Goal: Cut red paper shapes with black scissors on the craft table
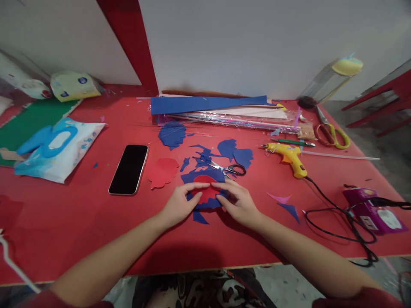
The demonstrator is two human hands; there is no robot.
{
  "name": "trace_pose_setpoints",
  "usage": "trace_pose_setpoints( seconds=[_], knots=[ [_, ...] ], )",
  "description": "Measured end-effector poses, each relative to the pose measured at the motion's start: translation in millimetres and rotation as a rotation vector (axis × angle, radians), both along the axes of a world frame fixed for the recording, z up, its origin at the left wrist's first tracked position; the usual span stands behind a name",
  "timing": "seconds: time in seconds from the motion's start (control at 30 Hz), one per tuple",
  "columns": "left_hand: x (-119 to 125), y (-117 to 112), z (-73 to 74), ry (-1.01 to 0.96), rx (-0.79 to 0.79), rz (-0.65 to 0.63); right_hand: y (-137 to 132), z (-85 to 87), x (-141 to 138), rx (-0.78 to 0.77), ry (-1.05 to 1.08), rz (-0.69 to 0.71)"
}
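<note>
A red scalloped paper cutout (209,196) lies on a larger piece of blue paper (189,176) right in front of me. My left hand (181,204) rests on its left side, thumb and index finger apart, fingertips on the paper. From the other side, my right hand (239,204) touches it in the same way, with thumb and index spread. Both index tips almost meet at the upper part of the cutout. Just beyond my right hand are small scissors (236,170) with dark handles, among blue scraps. Another red cutout (163,172) lies left, and a blue cutout (172,134) farther back.
A phone (129,170) and a wipes pack (61,147) lie left. To the right are a yellow glue gun (289,157) with a black cord, a purple box (374,210), a green pencil (293,142) and large scissors (332,130). Blue sheets (208,104) lie along the wall.
</note>
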State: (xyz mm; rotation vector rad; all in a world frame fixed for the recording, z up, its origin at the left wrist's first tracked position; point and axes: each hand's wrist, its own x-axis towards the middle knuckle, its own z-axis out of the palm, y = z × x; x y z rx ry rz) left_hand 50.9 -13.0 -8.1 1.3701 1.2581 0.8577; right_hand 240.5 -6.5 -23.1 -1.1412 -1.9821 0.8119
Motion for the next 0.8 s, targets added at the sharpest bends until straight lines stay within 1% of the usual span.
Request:
trace_pose_setpoints(
  seconds=[0.1,0.2,0.23,0.3,0.37,0.43,0.63,0.8],
  knots=[
    [-3,2,-1.5,0.028,0.037,-0.016,2,1.9,3,0.002,0.006,-0.021],
    [-8,5,-1.3,0.076,0.055,-0.016,9,3.2,8,0.083,-0.011,-0.066],
    [-9,6,-0.7,0.096,0.06,-0.01,12,3.2,10,0.121,-0.064,-0.102],
    [-11,9,0.9,0.135,0.067,0.005,18,2.5,13,0.182,-0.279,-0.178],
    [-12,11,2.5,0.165,0.072,0.02,22,1.2,14,0.187,-0.47,-0.228],
    [-12,12,3.6,0.178,0.071,0.03,23,0.1,15,0.18,-0.568,-0.234],
    [-14,14,3.0,0.165,0.059,0.057,26,-0.7,20,0.141,-0.582,-0.275],
    [-16,16,-1.3,0.179,0.082,0.044,28,0.6,21,0.1,-0.612,-0.274]
  ],
)
